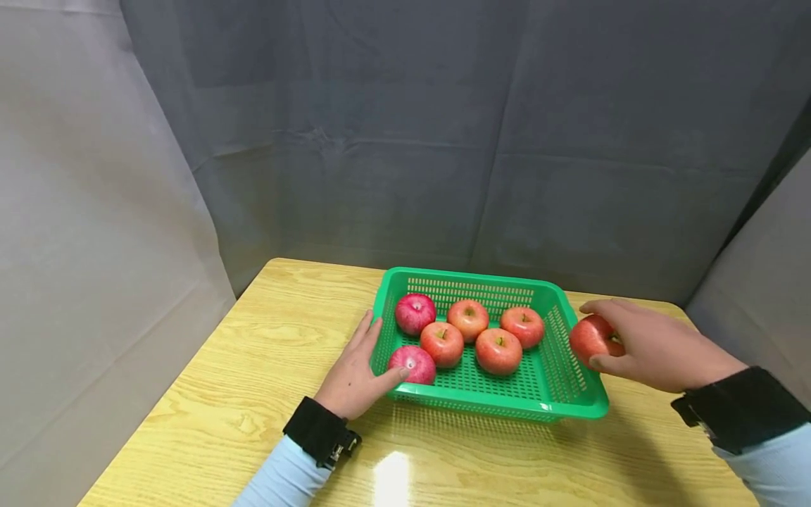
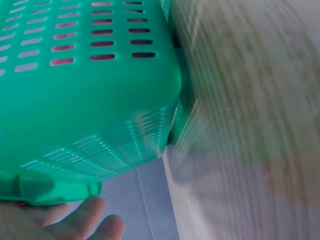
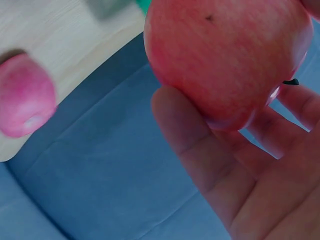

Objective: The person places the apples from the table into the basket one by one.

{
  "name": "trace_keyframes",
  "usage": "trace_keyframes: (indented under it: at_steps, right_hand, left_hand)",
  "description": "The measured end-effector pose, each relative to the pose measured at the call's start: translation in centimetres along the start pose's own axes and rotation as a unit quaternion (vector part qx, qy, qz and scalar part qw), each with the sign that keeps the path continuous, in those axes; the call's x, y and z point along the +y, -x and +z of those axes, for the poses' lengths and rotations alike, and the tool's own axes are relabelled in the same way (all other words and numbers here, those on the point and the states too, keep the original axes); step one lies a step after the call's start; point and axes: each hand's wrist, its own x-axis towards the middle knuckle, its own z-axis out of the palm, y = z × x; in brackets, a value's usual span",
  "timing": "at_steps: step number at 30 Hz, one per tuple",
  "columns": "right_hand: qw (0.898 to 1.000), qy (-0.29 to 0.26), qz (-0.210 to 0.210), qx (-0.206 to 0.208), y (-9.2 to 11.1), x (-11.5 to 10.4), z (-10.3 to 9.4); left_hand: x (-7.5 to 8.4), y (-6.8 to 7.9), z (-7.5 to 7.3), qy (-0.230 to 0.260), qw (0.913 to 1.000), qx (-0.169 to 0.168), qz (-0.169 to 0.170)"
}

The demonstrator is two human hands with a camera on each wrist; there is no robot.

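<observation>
A green slotted basket point(image 1: 570, 380) stands mid-table and holds several red apples point(image 1: 467, 318). My left hand point(image 1: 362, 360) lies flat on the table against the basket's left wall, fingers straight, thumb reaching to the front left corner beside an apple point(image 1: 412, 364). The left wrist view shows that basket's point(image 2: 90, 100) wall close up, with my fingertips point(image 2: 85, 222) below it. My right hand point(image 1: 627, 341) grips another red apple point(image 1: 589, 338) just outside the basket's right rim. In the right wrist view this apple point(image 3: 225, 55) sits against my curled fingers point(image 3: 200, 150).
The wooden table point(image 1: 253, 380) is bare to the left and in front of the basket. Grey cloth point(image 1: 443, 141) hangs behind and at both sides. A second apple point(image 3: 22, 95) shows at the left edge of the right wrist view, over the tabletop.
</observation>
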Motion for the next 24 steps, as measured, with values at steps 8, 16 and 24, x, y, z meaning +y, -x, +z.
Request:
trace_keyframes:
  at_steps: [8,16,24]
  right_hand:
    - [0.998,0.002,-0.056,-0.001,-2.5,-3.4,0.2]
    - [0.995,0.000,-0.093,-0.019,-4.8,-5.9,0.7]
    - [0.993,0.006,-0.106,-0.043,-6.5,-7.9,1.9]
  left_hand:
    - [0.0,0.0,0.1,-0.002,1.0000,0.002,-0.002]
    - [-0.1,0.1,0.2,0.002,1.0000,0.002,-0.005]
    - [-0.1,0.1,0.1,0.004,1.0000,0.006,0.003]
